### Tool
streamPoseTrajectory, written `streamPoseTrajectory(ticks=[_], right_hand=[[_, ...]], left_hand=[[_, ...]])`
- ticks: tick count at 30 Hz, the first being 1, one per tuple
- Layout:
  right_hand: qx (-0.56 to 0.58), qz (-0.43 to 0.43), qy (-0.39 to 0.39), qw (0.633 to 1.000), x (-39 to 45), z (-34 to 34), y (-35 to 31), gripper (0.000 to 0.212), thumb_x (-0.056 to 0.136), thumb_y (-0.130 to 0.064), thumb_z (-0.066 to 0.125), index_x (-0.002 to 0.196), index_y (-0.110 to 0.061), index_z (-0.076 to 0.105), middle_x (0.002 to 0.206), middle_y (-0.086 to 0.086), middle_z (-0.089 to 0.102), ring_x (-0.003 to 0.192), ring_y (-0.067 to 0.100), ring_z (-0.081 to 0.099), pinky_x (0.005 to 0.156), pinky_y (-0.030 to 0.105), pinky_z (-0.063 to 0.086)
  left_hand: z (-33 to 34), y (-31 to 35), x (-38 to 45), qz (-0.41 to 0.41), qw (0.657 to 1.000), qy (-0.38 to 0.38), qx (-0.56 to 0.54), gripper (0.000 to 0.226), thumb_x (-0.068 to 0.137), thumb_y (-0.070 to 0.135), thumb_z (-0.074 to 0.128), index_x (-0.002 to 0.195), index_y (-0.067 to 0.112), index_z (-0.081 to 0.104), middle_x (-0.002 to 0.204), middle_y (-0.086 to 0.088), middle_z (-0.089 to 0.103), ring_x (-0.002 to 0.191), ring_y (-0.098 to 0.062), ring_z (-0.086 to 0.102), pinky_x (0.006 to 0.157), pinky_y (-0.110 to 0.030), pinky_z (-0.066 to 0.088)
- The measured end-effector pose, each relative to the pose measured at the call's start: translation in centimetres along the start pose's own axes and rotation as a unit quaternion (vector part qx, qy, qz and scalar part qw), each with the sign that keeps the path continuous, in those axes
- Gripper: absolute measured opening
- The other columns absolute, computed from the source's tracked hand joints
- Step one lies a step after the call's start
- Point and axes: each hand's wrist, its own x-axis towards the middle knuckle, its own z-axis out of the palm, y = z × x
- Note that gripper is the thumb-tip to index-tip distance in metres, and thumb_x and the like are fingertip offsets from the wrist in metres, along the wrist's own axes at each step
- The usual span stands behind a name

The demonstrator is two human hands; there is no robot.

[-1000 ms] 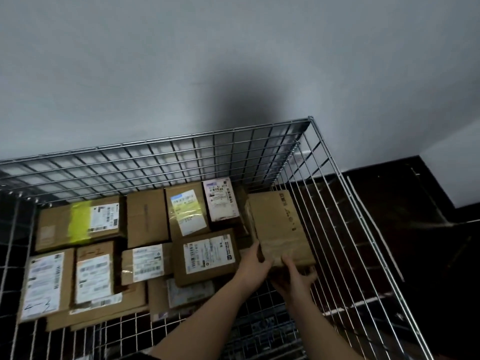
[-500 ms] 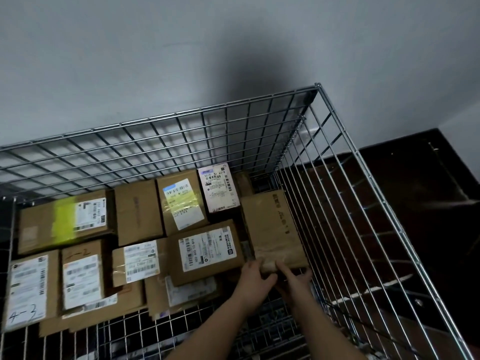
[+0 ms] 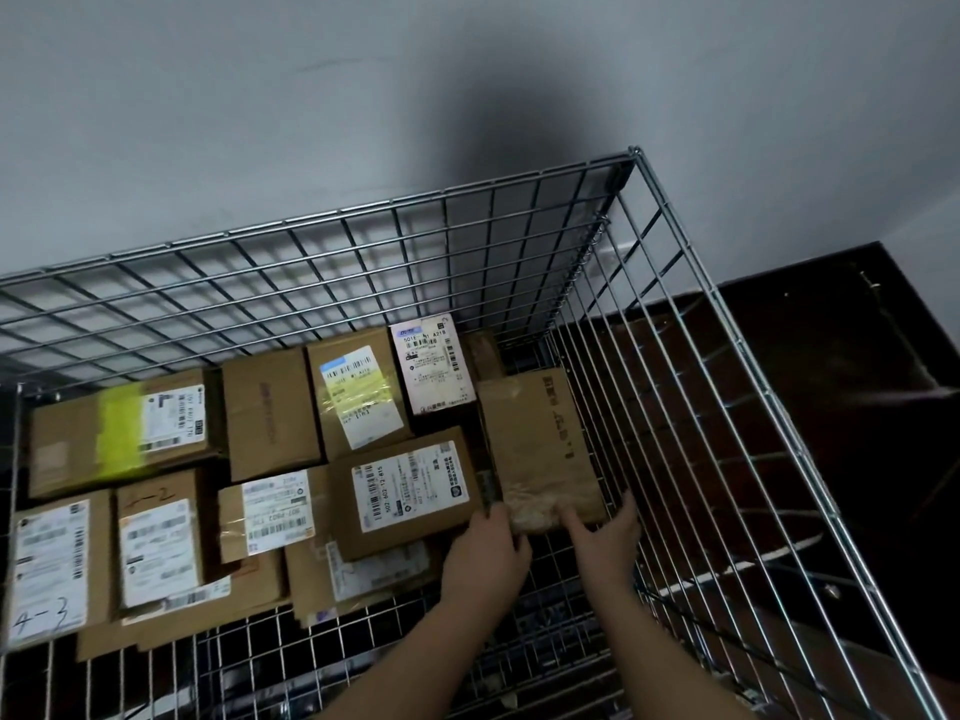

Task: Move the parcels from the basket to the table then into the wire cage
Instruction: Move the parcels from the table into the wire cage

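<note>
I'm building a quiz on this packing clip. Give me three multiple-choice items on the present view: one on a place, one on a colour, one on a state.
1. Where does the plain brown parcel that both hands touch lie in the wire cage?
A. by the right wall
B. in the far left corner
C. outside the cage

2. What colour is the tape band on the far left parcel?
A. red
B. yellow-green
C. blue

3. How do the left hand and right hand meet that parcel?
A. both at its near end
B. only the left touches it
C. both lifted clear of it

Answers:
1 A, it lies along the right mesh.
2 B, a bright yellow-green stripe crosses it.
3 A, the fingers of both reach its near edge.
</note>
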Motion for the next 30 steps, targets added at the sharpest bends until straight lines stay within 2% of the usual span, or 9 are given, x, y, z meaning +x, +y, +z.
streamPoseTrajectory(ticks=[4, 6, 8, 10, 12, 14, 16, 23, 30], right_hand=[[-0.26, -0.194, 0.044, 0.945, 0.0, -0.6, -1.8, 0.09, 0.084, -0.051, 0.064, 0.154, -0.026, 0.012, 0.158, 0.008, 0.019, 0.143, 0.027, 0.024, 0.113, 0.05, 0.029], [-0.366, -0.258, -0.006, 0.894, 0.4, -0.4, -3.0, 0.09, 0.087, -0.056, 0.057, 0.155, -0.032, 0.003, 0.162, 0.004, 0.002, 0.149, 0.027, 0.008, 0.117, 0.052, 0.018], [-0.438, -0.293, -0.05, 0.848, 0.6, 0.2, -3.7, 0.088, 0.089, -0.061, 0.049, 0.153, -0.037, -0.007, 0.162, 0.001, -0.013, 0.149, 0.028, -0.004, 0.118, 0.054, 0.012], [-0.467, -0.298, -0.078, 0.829, 0.6, 0.9, -3.8, 0.083, 0.092, -0.061, 0.043, 0.152, -0.039, -0.01, 0.161, 0.002, -0.02, 0.148, 0.031, -0.012, 0.119, 0.055, 0.011], [-0.486, -0.295, -0.09, 0.818, 0.4, 1.5, -3.8, 0.079, 0.094, -0.06, 0.039, 0.152, -0.039, -0.011, 0.159, 0.004, -0.025, 0.147, 0.035, -0.018, 0.119, 0.056, 0.01], [-0.499, -0.294, -0.091, 0.81, 0.4, 1.9, -3.7, 0.077, 0.095, -0.06, 0.037, 0.152, -0.039, -0.011, 0.159, 0.005, -0.027, 0.146, 0.037, -0.02, 0.119, 0.056, 0.009], [-0.501, -0.293, -0.093, 0.809, 0.4, 2.0, -3.7, 0.076, 0.096, -0.059, 0.036, 0.152, -0.039, -0.011, 0.158, 0.006, -0.027, 0.145, 0.039, -0.02, 0.119, 0.057, 0.008], [-0.548, -0.276, -0.116, 0.781, 0.1, 1.1, -5.8, 0.071, 0.097, -0.059, 0.033, 0.154, -0.036, -0.001, 0.162, 0.009, -0.012, 0.147, 0.04, -0.009, 0.116, 0.059, 0.012], [-0.537, -0.358, -0.068, 0.761, -4.7, -1.3, -11.2, 0.056, 0.099, -0.05, 0.036, 0.146, -0.021, 0.028, 0.145, 0.01, 0.037, 0.131, 0.027, 0.037, 0.097, 0.04, 0.039]], left_hand=[[-1.7, -1.6, 0.0, 0.092, 0.972, 0.166, 0.139, 0.031, 0.089, 0.035, 0.058, 0.115, 0.019, 0.056, 0.111, -0.003, 0.056, 0.095, -0.021, 0.057, 0.069, -0.031, 0.048], [-2.4, -3.3, 0.6, 0.084, 0.957, 0.191, 0.202, 0.045, 0.066, 0.034, 0.079, 0.105, 0.015, 0.066, 0.108, -0.01, 0.062, 0.096, -0.03, 0.062, 0.07, -0.041, 0.052], [-2.5, -5.1, 1.0, 0.038, 0.96, 0.172, 0.217, 0.068, 0.055, 0.039, 0.085, 0.116, 0.013, 0.068, 0.122, -0.017, 0.062, 0.113, -0.039, 0.059, 0.082, -0.055, 0.05], [-2.3, -6.3, 0.7, 0.0, 0.967, 0.139, 0.214, 0.083, 0.065, 0.049, 0.077, 0.138, 0.018, 0.052, 0.145, -0.017, 0.044, 0.133, -0.043, 0.04, 0.098, -0.063, 0.037], [-1.7, -7.4, 0.5, -0.02, 0.967, 0.124, 0.221, 0.084, 0.085, 0.057, 0.054, 0.153, 0.028, 0.015, 0.161, -0.01, 0.007, 0.146, -0.041, 0.006, 0.11, -0.061, 0.02], [-1.2, -8.1, 0.3, -0.027, 0.97, 0.106, 0.219, 0.081, 0.093, 0.057, 0.037, 0.151, 0.03, -0.012, 0.159, -0.007, -0.018, 0.145, -0.038, -0.015, 0.114, -0.057, 0.013], [-1.4, -8.1, 0.0, -0.033, 0.972, 0.09, 0.214, 0.08, 0.095, 0.057, 0.034, 0.149, 0.031, -0.019, 0.158, -0.006, -0.024, 0.144, -0.037, -0.019, 0.115, -0.054, 0.015], [-3.0, -7.4, -0.2, -0.034, 0.978, 0.055, 0.2, 0.077, 0.096, 0.054, 0.036, 0.152, 0.029, -0.01, 0.16, -0.007, -0.015, 0.146, -0.035, -0.01, 0.114, -0.049, 0.019], [-9.5, -5.6, -3.9, -0.021, 0.966, 0.121, 0.228, 0.064, 0.094, 0.046, 0.042, 0.148, 0.019, 0.02, 0.146, -0.007, 0.039, 0.13, -0.026, 0.042, 0.102, -0.039, 0.035]])
